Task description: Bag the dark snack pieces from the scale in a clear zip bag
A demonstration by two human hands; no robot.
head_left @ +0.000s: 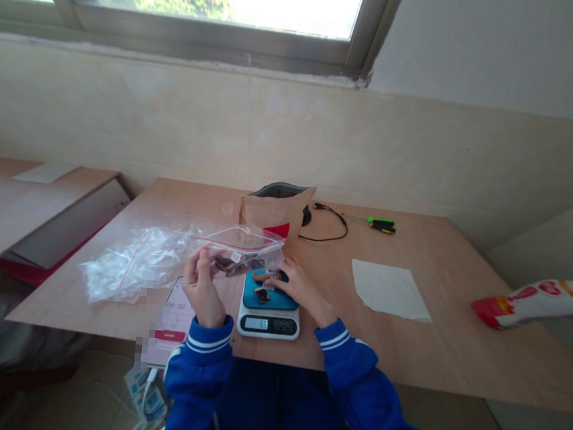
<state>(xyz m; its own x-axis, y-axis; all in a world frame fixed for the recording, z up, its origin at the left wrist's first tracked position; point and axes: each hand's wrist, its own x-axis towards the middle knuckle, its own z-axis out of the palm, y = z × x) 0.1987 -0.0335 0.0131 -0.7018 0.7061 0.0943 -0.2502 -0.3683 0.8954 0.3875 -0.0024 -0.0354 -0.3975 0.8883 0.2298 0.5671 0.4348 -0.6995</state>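
Zip bag [243, 248], clear with a red seal line, is held up between both hands just above the kitchen scale [269, 304]; small dark pieces show inside it. The left hand [203, 287] pinches the bag's left edge between thumb and fingers, raised off the desk [457, 324]. The right hand [296, 286] reaches under the bag's right end, fingers bent over the scale's blue platform, where a few small dark pieces [262, 293] lie; whether it grips one I cannot tell. Left of the left hand sprawls a heap of empty clear bags [126, 264]. Beyond both hands stands a brown paper pouch [274, 214]. Right of the right hand lies a white sheet [390, 290].
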